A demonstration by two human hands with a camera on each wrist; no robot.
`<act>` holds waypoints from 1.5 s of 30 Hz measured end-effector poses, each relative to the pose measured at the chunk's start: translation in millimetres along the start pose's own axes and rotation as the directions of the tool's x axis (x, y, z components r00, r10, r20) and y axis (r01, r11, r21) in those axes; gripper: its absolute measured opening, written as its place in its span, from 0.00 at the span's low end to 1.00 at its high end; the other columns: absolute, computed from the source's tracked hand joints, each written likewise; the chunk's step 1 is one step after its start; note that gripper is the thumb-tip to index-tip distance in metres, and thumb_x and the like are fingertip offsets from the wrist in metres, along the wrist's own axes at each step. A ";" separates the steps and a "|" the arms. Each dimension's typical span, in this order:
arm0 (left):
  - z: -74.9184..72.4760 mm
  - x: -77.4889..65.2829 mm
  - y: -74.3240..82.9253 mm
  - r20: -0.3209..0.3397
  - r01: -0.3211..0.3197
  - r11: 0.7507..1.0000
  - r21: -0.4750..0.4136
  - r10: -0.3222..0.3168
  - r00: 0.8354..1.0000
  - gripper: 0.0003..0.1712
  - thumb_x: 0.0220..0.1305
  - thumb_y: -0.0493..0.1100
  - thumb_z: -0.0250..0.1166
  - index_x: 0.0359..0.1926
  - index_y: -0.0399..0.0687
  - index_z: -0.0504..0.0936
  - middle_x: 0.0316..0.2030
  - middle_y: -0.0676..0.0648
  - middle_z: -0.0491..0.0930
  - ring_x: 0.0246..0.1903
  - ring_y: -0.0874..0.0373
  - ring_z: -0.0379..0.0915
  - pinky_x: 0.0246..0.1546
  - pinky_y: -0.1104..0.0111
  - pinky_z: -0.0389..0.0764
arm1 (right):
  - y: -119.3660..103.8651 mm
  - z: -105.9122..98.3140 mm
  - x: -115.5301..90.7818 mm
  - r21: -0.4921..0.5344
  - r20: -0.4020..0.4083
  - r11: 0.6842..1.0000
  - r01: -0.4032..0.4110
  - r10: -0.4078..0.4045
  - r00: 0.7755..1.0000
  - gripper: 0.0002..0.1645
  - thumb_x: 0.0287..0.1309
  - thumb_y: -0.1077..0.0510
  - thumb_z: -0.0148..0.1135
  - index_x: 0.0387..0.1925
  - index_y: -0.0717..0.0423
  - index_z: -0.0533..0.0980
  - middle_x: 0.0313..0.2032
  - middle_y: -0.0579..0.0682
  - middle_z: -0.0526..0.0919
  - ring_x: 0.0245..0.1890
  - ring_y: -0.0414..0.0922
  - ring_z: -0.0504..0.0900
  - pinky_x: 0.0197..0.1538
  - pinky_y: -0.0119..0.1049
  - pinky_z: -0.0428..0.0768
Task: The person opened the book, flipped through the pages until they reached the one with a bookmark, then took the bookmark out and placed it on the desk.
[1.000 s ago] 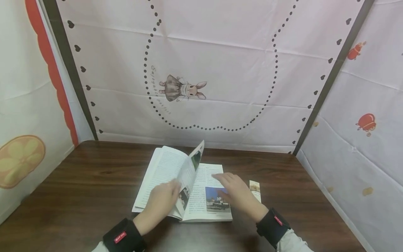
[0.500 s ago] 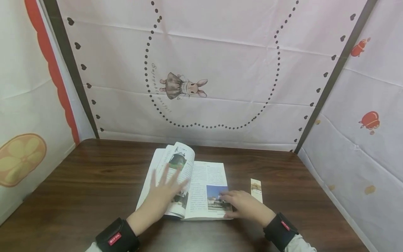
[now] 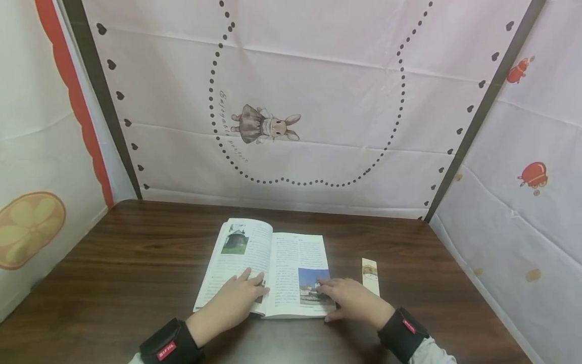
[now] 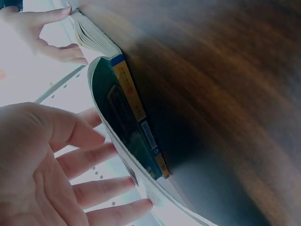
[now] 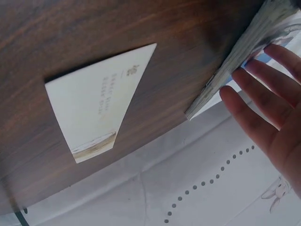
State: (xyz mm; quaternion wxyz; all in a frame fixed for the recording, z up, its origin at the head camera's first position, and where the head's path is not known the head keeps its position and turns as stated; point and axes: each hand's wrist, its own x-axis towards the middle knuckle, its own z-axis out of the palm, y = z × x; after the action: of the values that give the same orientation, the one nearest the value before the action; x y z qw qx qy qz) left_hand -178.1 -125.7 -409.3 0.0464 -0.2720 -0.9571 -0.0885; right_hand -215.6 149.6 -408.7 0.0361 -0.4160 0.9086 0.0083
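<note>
An open book [image 3: 286, 253] lies on the table, with text and photos on both pages. My left hand [image 3: 234, 301] rests on the lower part of the left page, fingers spread; in the left wrist view its fingertips touch the page, and the cover and spine [image 4: 129, 89] show underneath. On the lower right corner, over a photo of buildings under blue sky, my right hand [image 3: 356, 301] rests with its fingers extended. In the right wrist view those fingers [image 5: 251, 110] lie at the book's page edge. A pale bookmark [image 3: 370, 273] lies right of the book, just beyond the right hand.
The dark wooden table [image 3: 136, 263] extends around the book on all sides. A white printed cloth [image 3: 327, 101] with a rabbit picture hangs behind it, and more cloth [image 3: 509, 242] borders the right side.
My left hand has turned pages over to the left, opened out, and moved down the left page as it flattened. My right hand has settled onto the right page's lower corner.
</note>
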 end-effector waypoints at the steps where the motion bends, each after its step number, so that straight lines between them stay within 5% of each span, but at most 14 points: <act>1: 0.2 0.3 0.4 -0.011 0.009 1.000 -0.008 -0.009 1.000 0.17 0.50 0.34 0.60 0.43 0.45 0.82 0.53 0.37 0.76 0.54 0.36 0.63 0.47 0.39 0.73 | 1.4 -0.5 0.0 0.003 0.003 1.000 -0.002 0.002 1.000 0.41 0.39 0.40 0.65 0.55 0.55 0.70 0.59 0.56 0.72 0.54 0.49 0.72 0.54 0.48 0.75; 7: 1.0 3.1 0.5 -0.036 0.025 1.000 -0.014 -0.026 0.999 0.17 0.53 0.36 0.57 0.46 0.40 0.79 0.52 0.38 0.77 0.54 0.37 0.64 0.46 0.40 0.73 | 7.4 -3.9 1.2 0.057 0.039 0.998 -0.009 0.007 0.999 0.40 0.40 0.40 0.64 0.55 0.55 0.70 0.59 0.56 0.72 0.54 0.49 0.71 0.54 0.47 0.75; 13: -0.1 4.2 2.5 0.043 0.040 0.998 0.048 -0.042 0.998 0.18 0.57 0.40 0.55 0.48 0.41 0.78 0.53 0.37 0.76 0.54 0.37 0.64 0.46 0.41 0.74 | 7.6 -3.5 1.7 0.090 0.049 0.996 -0.003 -0.001 0.999 0.37 0.42 0.42 0.64 0.54 0.53 0.71 0.59 0.56 0.72 0.54 0.48 0.71 0.54 0.47 0.75; 19: -2.9 2.7 8.5 0.072 0.074 0.997 0.027 -0.076 0.994 0.18 0.58 0.41 0.54 0.48 0.37 0.78 0.54 0.35 0.74 0.55 0.35 0.62 0.47 0.39 0.72 | 3.3 -8.5 5.5 0.037 -0.080 0.994 0.103 -0.100 0.992 0.12 0.48 0.55 0.64 0.37 0.51 0.79 0.38 0.46 0.86 0.37 0.36 0.79 0.41 0.35 0.81; 23: -3.4 3.1 10.7 0.031 0.063 0.998 0.020 -0.064 0.997 0.18 0.56 0.40 0.55 0.44 0.35 0.79 0.51 0.33 0.76 0.53 0.34 0.63 0.46 0.38 0.72 | -2.9 -16.2 11.7 -0.062 -0.259 0.988 0.144 -0.156 0.953 0.04 0.46 0.61 0.64 0.24 0.48 0.77 0.22 0.40 0.82 0.23 0.31 0.71 0.30 0.30 0.76; 27: -1.6 5.1 11.9 0.037 0.048 0.999 0.020 -0.049 0.998 0.23 0.47 0.43 0.58 0.43 0.32 0.79 0.51 0.31 0.76 0.53 0.31 0.61 0.49 0.34 0.67 | -8.1 -25.1 16.2 -0.128 -0.388 0.981 0.144 -0.183 0.903 0.04 0.47 0.60 0.64 0.25 0.48 0.76 0.23 0.40 0.81 0.27 0.34 0.74 0.36 0.32 0.79; 32: 2.3 9.3 16.3 -0.004 0.030 0.997 0.076 -0.029 1.000 0.31 0.46 0.60 0.61 0.35 0.33 0.81 0.47 0.30 0.77 0.52 0.29 0.62 0.48 0.33 0.66 | -11.7 -35.7 20.3 -0.174 -0.499 0.969 0.178 -0.242 0.832 0.07 0.42 0.60 0.67 0.28 0.51 0.78 0.26 0.42 0.84 0.33 0.37 0.78 0.43 0.34 0.81; 38: 7.8 14.4 24.9 -0.049 0.064 0.979 0.194 -0.055 0.997 0.37 0.43 0.68 0.61 0.27 0.34 0.83 0.42 0.31 0.81 0.47 0.32 0.69 0.46 0.39 0.72 | -18.7 -43.3 25.9 -0.285 -0.562 0.927 0.242 -0.367 0.741 0.09 0.38 0.59 0.69 0.27 0.51 0.79 0.26 0.43 0.85 0.32 0.36 0.78 0.42 0.31 0.81; 45: 13.5 18.1 28.3 -0.137 0.047 0.952 0.302 -0.005 0.991 0.30 0.42 0.62 0.64 0.25 0.35 0.84 0.38 0.31 0.82 0.43 0.33 0.72 0.40 0.43 0.78 | -20.5 -49.2 25.7 -0.314 -0.591 0.918 0.241 -0.388 0.707 0.11 0.37 0.60 0.70 0.28 0.52 0.78 0.31 0.44 0.85 0.38 0.38 0.78 0.46 0.31 0.80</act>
State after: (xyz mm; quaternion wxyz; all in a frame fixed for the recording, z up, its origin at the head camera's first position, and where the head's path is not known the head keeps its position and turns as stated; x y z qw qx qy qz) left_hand -179.1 -90.2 -416.0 0.1509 -0.2423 -0.9575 0.0413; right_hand -219.7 114.6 -361.2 -0.3208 -0.5442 0.7739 -0.0433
